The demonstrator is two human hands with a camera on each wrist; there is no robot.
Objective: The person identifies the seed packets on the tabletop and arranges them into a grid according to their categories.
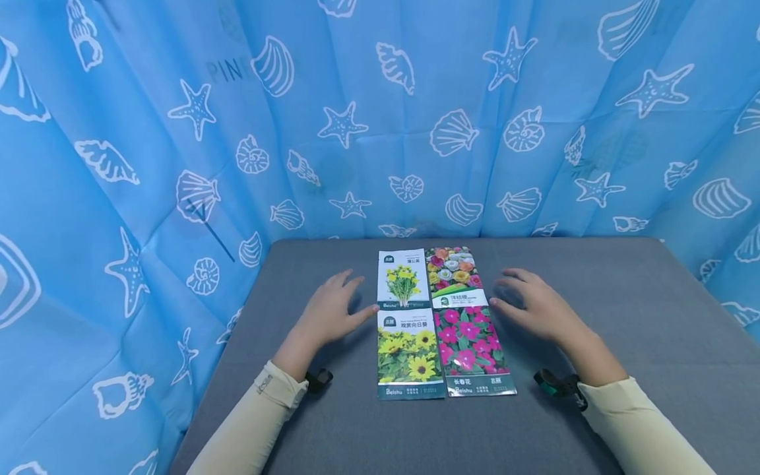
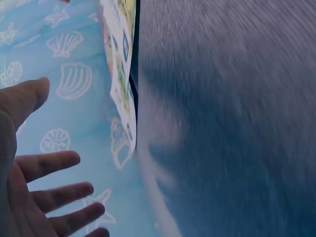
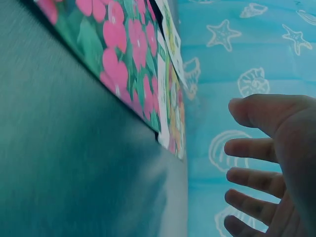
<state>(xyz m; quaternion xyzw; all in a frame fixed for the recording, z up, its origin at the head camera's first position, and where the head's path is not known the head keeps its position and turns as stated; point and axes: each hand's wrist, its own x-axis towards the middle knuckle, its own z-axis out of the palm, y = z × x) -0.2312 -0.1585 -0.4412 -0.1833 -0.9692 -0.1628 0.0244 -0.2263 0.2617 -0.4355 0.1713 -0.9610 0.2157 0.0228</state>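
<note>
Several seed packets lie face up in a block on the table. In the head view, a packet with a bunch of yellow flowers [image 1: 402, 280] is at back left, and one with large yellow daisy-like blooms [image 1: 411, 356] in front of it. A packet of multicoloured flowers [image 1: 454, 270] lies at back right, its lower part covered by the pink-flower packet [image 1: 472, 349]. My left hand [image 1: 332, 311] hovers at the left side, fingers spread, thumb near the packets' edge. On the right side my right hand [image 1: 537, 305] is held with relaxed fingers, thumb close to the multicoloured packet. Neither hand holds anything.
The packets rest on a grey cloth-covered table [image 1: 338, 429]. Behind it and along the left hangs a blue curtain [image 1: 368, 165] with white shells and starfish. A dark band [image 1: 320, 380] is on the left wrist, another [image 1: 558, 384] on the right.
</note>
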